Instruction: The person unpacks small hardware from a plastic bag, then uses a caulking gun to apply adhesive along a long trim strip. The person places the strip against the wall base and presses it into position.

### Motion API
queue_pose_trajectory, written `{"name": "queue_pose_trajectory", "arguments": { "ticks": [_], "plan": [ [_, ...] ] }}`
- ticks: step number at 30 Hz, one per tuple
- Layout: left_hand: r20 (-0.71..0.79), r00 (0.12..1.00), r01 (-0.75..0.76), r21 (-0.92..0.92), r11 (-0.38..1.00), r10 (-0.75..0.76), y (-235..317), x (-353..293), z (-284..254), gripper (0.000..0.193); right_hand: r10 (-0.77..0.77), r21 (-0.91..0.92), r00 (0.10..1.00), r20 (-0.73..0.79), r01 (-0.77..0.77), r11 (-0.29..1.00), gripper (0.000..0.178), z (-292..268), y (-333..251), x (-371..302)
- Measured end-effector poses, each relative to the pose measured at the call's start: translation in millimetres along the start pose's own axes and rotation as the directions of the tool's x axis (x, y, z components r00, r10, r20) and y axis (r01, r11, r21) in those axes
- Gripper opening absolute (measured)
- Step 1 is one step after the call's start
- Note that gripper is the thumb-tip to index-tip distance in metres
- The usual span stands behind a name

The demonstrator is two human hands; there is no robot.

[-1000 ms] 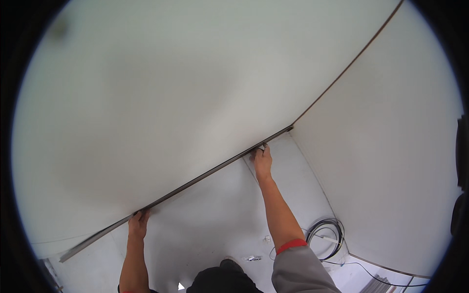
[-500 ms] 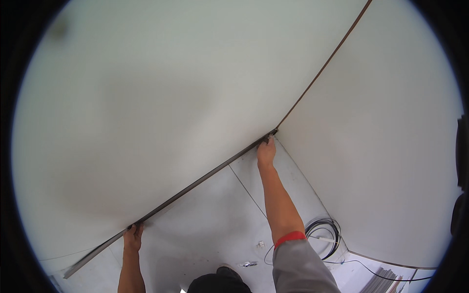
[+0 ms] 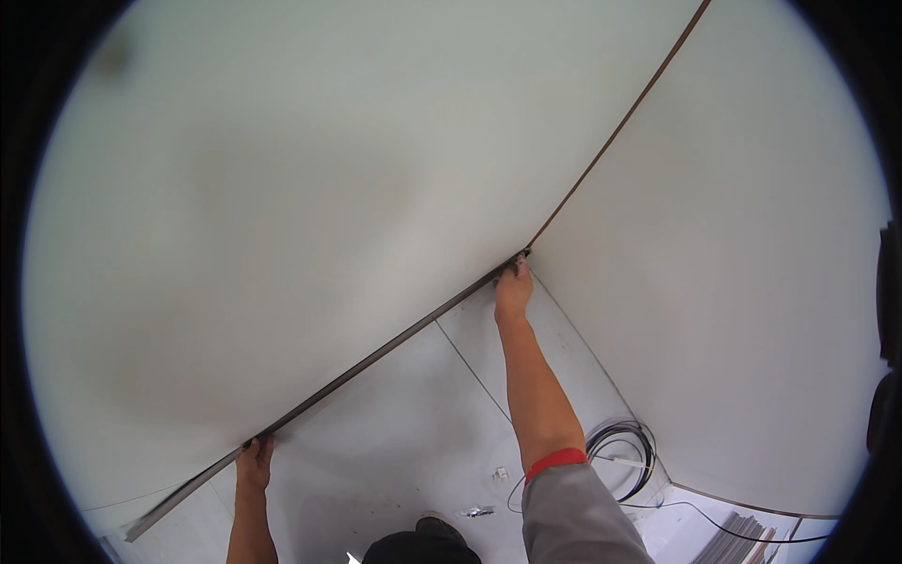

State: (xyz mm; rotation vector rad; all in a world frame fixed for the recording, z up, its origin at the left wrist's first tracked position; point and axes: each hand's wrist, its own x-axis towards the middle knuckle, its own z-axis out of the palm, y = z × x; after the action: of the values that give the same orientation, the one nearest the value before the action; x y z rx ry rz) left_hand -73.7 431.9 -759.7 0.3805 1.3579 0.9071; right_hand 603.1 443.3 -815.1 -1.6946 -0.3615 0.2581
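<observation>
A long, narrow dark grey trim strip (image 3: 376,356) lies along the foot of the large white wall panel (image 3: 282,216), slanting from lower left up to the corner. My left hand (image 3: 254,463) has its fingers closed around the strip near its lower left end, thumb and fingertips at the edge. Close to the corner, my right hand (image 3: 513,290) grips the other end; its fingertips are partly hidden behind the strip. A thin brown line (image 3: 620,132) runs up the corner from the strip's upper end.
On the pale floor (image 3: 404,423) lie a coil of dark cable (image 3: 644,461), a crumpled silvery scrap (image 3: 477,511) and a small white piece (image 3: 500,473). A second white wall (image 3: 733,282) rises at the right. Several grey strips (image 3: 733,540) are stacked at the lower right.
Very little differs: the strip and my view have shifted slightly against each other. Both hands keep their grip in nearly the same places.
</observation>
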Motion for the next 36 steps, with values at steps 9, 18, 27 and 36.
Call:
{"name": "queue_pose_trajectory", "arguments": {
  "ticks": [9,18,27,36],
  "plan": [
    [-0.021,0.999,-0.048,-0.056,0.997,0.047,1.8,-5.4,-11.2,0.029,0.218,0.192,0.973,0.074,-0.228,0.955,0.050,-5.2,-58.7,-26.0],
    [-0.046,0.998,-0.036,-0.043,0.998,0.034,5.3,-15.6,4.4,0.030,-0.047,-0.151,0.999,0.004,0.047,0.987,0.054,-4.5,-29.8,-11.3],
    [-0.061,0.998,-0.010,-0.027,1.000,0.008,3.8,-6.0,-9.7,0.028,0.002,0.008,0.998,0.056,-0.002,1.000,0.051,-6.0,-37.9,-16.8],
    [-0.038,0.999,-0.030,-0.001,1.000,0.030,3.4,-8.7,-2.3,0.027,0.093,0.178,0.995,0.030,-0.097,0.979,0.051,-7.3,-33.6,-10.8]
  ]
}}
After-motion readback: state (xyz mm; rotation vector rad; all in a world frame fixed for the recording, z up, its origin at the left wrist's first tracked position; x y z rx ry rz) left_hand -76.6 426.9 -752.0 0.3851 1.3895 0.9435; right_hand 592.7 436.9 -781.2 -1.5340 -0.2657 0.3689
